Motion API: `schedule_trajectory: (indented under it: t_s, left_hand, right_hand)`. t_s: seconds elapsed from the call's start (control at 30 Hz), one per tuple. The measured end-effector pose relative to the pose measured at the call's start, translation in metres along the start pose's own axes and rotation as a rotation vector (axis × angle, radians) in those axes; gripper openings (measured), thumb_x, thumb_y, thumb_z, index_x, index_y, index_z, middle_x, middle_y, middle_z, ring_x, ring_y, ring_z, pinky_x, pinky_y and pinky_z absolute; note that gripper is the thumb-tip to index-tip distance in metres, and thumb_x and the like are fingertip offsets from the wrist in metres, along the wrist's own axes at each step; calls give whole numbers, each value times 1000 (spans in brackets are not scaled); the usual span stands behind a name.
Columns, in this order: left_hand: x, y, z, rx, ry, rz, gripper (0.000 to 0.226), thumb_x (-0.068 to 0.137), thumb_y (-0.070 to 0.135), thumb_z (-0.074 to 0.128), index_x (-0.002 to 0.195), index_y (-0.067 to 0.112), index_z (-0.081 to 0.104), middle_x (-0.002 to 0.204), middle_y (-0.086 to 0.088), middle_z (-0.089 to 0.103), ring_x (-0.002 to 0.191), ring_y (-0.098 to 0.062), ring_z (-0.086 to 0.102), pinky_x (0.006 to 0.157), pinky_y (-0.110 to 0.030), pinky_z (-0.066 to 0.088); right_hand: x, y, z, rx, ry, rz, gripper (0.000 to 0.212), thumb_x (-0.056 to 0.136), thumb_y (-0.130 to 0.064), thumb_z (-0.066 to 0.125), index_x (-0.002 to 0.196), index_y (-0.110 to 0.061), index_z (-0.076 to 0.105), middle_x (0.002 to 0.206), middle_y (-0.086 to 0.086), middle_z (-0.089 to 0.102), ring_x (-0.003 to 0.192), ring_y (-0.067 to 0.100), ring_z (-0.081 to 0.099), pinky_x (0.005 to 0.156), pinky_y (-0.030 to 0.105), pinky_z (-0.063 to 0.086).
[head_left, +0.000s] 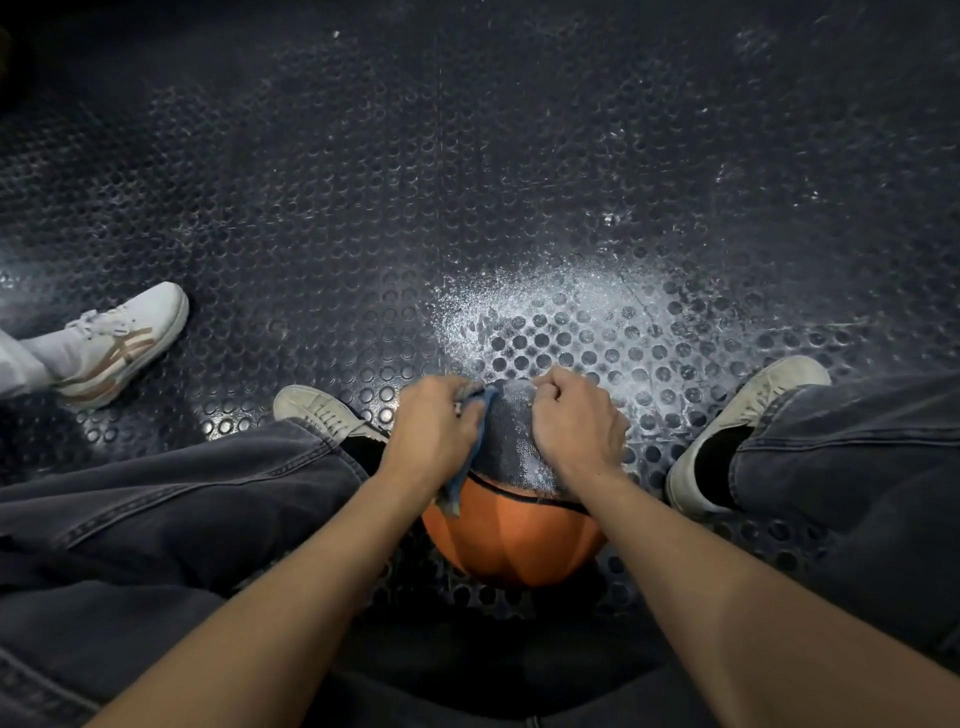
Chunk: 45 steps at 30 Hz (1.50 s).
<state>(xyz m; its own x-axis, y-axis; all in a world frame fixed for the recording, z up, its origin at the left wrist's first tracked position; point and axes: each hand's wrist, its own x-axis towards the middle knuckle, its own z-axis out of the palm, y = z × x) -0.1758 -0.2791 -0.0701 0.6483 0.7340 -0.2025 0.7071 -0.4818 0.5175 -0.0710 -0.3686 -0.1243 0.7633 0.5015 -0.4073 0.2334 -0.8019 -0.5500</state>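
Ball beneath my hands: left hand clutches cloth; right hand curled, hold I cannot tell. Risk: uneven pressure rolls ball away.

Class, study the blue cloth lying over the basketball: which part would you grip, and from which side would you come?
Grip the bunched fold near the top, where the left hand pinches the blue cloth. Come from above on the left. The cloth drapes down the left curve of the basketball, so the ball blocks fingers from beneath, and the thin hanging tail would probably slip.
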Motion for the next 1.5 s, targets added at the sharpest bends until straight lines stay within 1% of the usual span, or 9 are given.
schedule_trajectory:
  t_s: [0.07,0.23,0.4,0.63,0.77,0.97,1.13,1.3,1.5]
  left_hand:
    - [-10,1,3,22,-56,135,10,91,19,62,87,12,69,76,3,56,66,-5,48,62,-11,37]
    - [-34,-4,6,11,-127,313,17,91,22,60,103,16,70,96,-3,62,82,-13,54,78,-22,41]
    - [16,-5,2,8,-73,-101,18,93,17,59,89,4,70,81,-7,67,69,-16,55,87,-27,48]
    - [-27,5,7,30,-92,103,25,94,18,55,118,15,63,109,-3,57,106,-17,52,84,-19,32]
    - [8,7,9,-61,-39,-192,17,95,14,55,104,8,68,89,1,60,79,-18,58,64,-10,37]
    - [-51,32,31,205,14,-150,36,100,28,38,135,28,42,136,7,38,121,-23,42,96,-47,38]
    - [-11,8,20,-47,-48,-229,33,98,18,47,130,10,50,122,-9,47,100,-20,51,87,-22,37]
    - [-18,11,-1,-3,-168,-59,17,96,21,54,81,13,52,70,7,46,62,-6,45,59,-12,35]
    - [-17,8,4,10,-161,-39,20,97,20,54,77,21,51,77,9,48,66,-5,46,64,-17,43]
  right_hand:
    - [1,-1,-1,-1,34,50,26,105,-29,37,92,-23,58,80,-8,57,69,5,48,99,41,39]
    - [3,6,-5,43,-60,-5,25,106,-29,39,97,-21,61,79,-8,57,60,5,44,58,22,33]
    - [-10,0,7,-30,0,-70,20,103,-26,42,89,-23,57,87,-8,60,81,13,58,93,41,49]
    - [-1,5,0,14,-68,-40,22,104,-27,41,92,-22,59,84,-5,62,65,11,51,60,24,39]
    - [-14,2,2,-5,-48,-83,17,103,-27,41,90,-25,52,92,-10,55,91,13,52,90,33,42]
    - [1,-1,3,-49,-71,-11,22,99,-27,41,77,-25,42,87,-6,52,93,20,53,96,41,38]
    - [8,0,8,-44,-124,-24,19,103,-31,38,87,-27,46,97,-7,52,97,16,51,106,48,37]
    - [7,3,14,-7,-134,70,26,105,-31,35,83,-28,50,84,-11,49,75,9,48,105,49,41]
    - [11,6,14,-7,-206,5,32,107,-29,35,95,-17,63,80,-4,53,59,9,37,57,23,38]
